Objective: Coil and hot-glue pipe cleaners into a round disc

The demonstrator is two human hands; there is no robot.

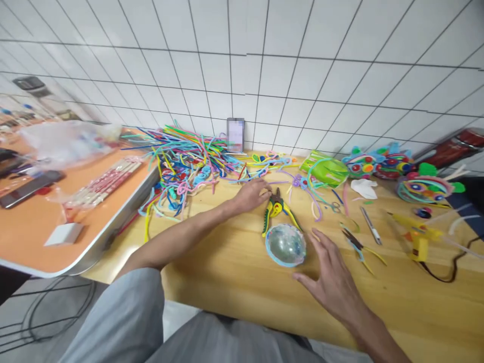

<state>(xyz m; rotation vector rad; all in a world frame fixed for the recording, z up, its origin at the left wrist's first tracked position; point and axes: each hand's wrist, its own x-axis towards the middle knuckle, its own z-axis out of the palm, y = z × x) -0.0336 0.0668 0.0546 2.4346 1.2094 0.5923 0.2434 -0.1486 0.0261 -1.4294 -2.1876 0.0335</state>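
My left hand (252, 195) reaches over the table, its partly curled fingers beside the jaws of yellow-and-green pliers (277, 205). Nothing shows in its grasp. The pliers lie with their handles spread toward me. Just in front of the handles sits a small clear dome-shaped piece (285, 246) with a light blue rim; whether it is a bowl or a solid half-ball I cannot tell. To its right my right hand (333, 269) is open, thumb and fingers apart, close to the rim without visibly gripping it.
A heap of pipe cleaners (189, 156) lies back left, near a phone (235, 135) against the wall. On the right are smaller pliers (357, 244), a utility knife (370, 226), a yellow glue gun (418, 237) and several colourful masks (423, 187). An orange table (34, 242) adjoins at left.
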